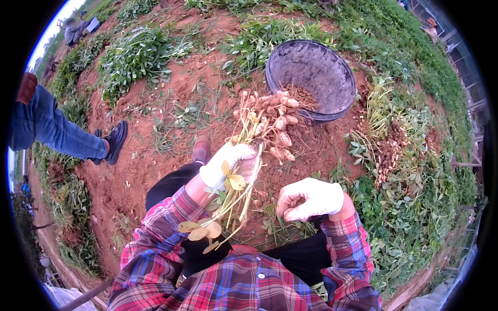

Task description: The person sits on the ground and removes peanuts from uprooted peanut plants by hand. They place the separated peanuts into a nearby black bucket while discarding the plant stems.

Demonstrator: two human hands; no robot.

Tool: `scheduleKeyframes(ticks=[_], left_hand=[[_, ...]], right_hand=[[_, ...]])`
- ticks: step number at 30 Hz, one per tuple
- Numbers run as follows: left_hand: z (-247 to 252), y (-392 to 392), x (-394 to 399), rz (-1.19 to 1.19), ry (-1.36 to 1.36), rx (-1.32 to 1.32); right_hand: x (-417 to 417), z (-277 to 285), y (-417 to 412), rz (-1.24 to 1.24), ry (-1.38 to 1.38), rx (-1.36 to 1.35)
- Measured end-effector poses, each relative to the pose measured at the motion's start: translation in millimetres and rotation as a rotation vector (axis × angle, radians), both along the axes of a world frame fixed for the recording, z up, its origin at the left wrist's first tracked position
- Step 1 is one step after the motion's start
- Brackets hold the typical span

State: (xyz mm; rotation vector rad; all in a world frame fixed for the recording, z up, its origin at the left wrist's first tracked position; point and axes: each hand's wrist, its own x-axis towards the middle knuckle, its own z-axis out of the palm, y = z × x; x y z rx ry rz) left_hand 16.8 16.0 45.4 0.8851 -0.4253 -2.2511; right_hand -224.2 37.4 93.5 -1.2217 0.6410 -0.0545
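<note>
My left hand (229,163), in a white work glove, grips an uprooted peanut plant by its stems. Its cluster of soil-covered peanut pods (281,120) points away from me, and the stems with yellowing leaves (202,229) hang back over my forearm. To the right, my right hand (311,199), also gloved in white, is apart from the plant with its fingers curled; whether something small lies inside them is hidden. Beyond the pods a black plastic tub (327,74) tilts towards me, with loose peanuts (301,97) at its lower side.
Pulled peanut plants (389,151) with pods lie heaped at the right. More leafy piles (134,58) lie at the upper left and behind the tub. A person in jeans (66,128) stands at the left on the reddish soil (113,194). Other people are farther off.
</note>
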Motion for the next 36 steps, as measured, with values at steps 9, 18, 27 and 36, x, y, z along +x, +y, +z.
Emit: scheduleKeyframes(ticks=[9,18,27,36], left_hand=[[8.6,-15.3,29.7,0.163,0.273,-0.125],[2.9,-13.3,29.6,0.115,0.309,-0.156],[5.5,-6.5,6.1,0.029,0.572,-0.187],[-3.0,-3.8,-9.6,-0.067,0.622,-0.114]], right_hand=[[-42.4,79.5,-35.1,-1.446,-0.550,-0.941],[-16.3,40.2,-48.2,-1.075,0.288,-0.936],[38.6,-44.0,-2.3,-0.909,-0.134,-0.122],[50.1,-53.7,5.6,-1.014,-0.194,-0.168]])
